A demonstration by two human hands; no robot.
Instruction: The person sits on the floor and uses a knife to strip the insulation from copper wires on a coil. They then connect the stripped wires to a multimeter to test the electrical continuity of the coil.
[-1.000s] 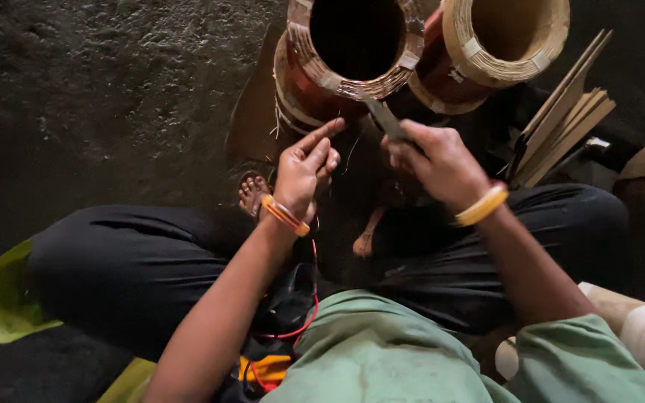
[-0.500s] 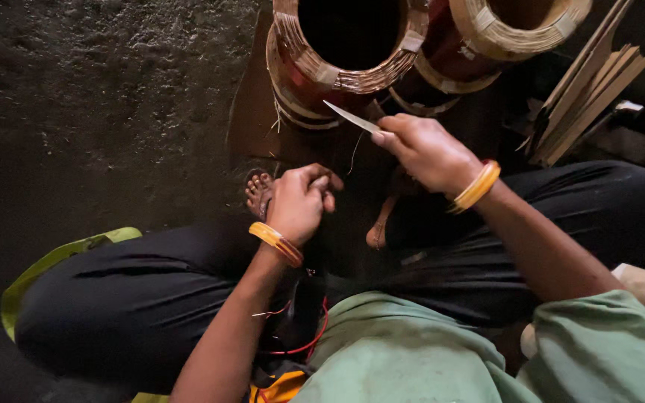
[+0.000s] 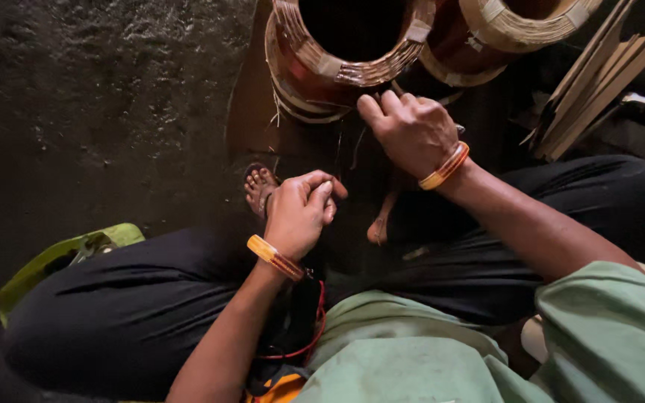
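I sit cross-legged on a dark floor facing two round copper-wound coils bound with pale tape. My right hand (image 3: 412,130) presses against the lower edge of the nearer coil (image 3: 315,71), fingers curled around a thin flat strip whose short end (image 3: 458,128) shows by the wrist. My left hand (image 3: 300,213) is a closed fist just above my bare foot (image 3: 259,186), lower than the coil and apart from it; nothing shows in it. Both wrists wear orange bangles. The second coil (image 3: 516,33) stands to the right, behind my right hand.
A bundle of flat wooden strips (image 3: 591,89) leans at the upper right. A yellow-green cloth (image 3: 61,254) lies under my left knee. A red cord (image 3: 315,332) and an orange object lie in my lap. Rough dark floor (image 3: 98,97) stretches left.
My right hand has dropped with the strip to the nearer coil's base. My left hand has pulled back from the coil toward my foot and closed into a fist.
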